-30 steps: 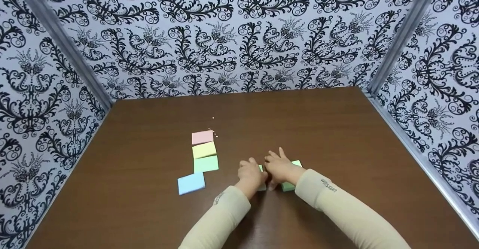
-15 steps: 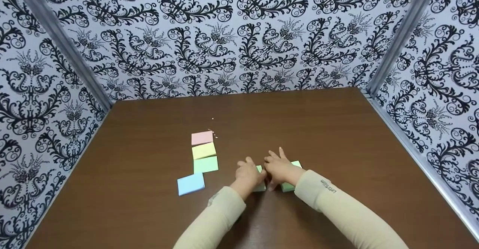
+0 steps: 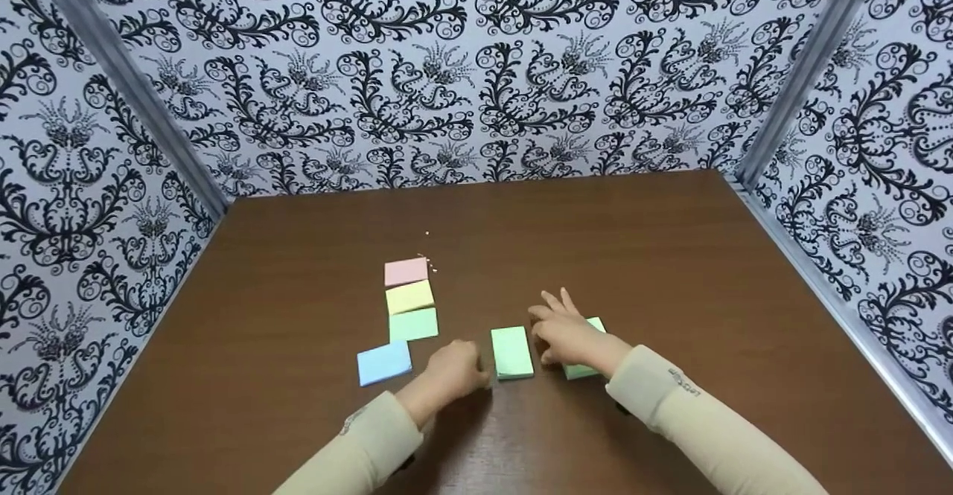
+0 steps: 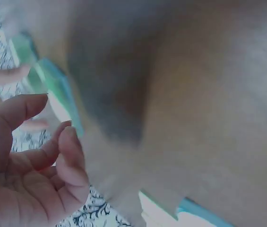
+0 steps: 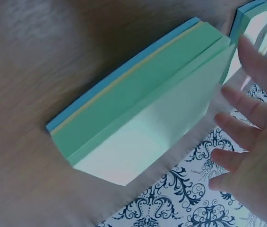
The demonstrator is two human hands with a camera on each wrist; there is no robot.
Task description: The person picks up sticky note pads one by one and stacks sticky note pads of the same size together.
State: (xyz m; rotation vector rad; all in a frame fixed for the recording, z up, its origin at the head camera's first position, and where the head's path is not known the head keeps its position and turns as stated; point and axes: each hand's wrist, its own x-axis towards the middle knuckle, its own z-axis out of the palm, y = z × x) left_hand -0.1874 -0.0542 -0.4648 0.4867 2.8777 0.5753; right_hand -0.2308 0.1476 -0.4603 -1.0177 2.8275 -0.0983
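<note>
My left hand [image 3: 456, 370] is just left of the middle sticky-note stack [image 3: 512, 352], apart from it, with nothing in its loosely bent fingers. In the left wrist view a gap shows between thumb and fingers [image 4: 72, 149]. That stack is green on top with a blue layer at the bottom [image 5: 252, 8]. My right hand [image 3: 572, 335] hovers over the right sticky-note stack [image 3: 598, 324], partly covering it, and grips nothing. The right wrist view shows this thicker stack [image 5: 142, 104] as mostly green, above thin yellow and blue layers.
Pink [image 3: 406, 272], yellow [image 3: 409, 298] and green [image 3: 414, 324] note pads lie in a column on the brown table [image 3: 633, 242]. A blue pad [image 3: 384, 363] lies nearer, slightly turned. Small white crumbs [image 3: 432, 264] are by the pink pad. Patterned walls [image 3: 476, 71] enclose the table.
My left hand has let go of the middle stack and drawn back to the left, so the stack shows fully. My right hand has shifted slightly right.
</note>
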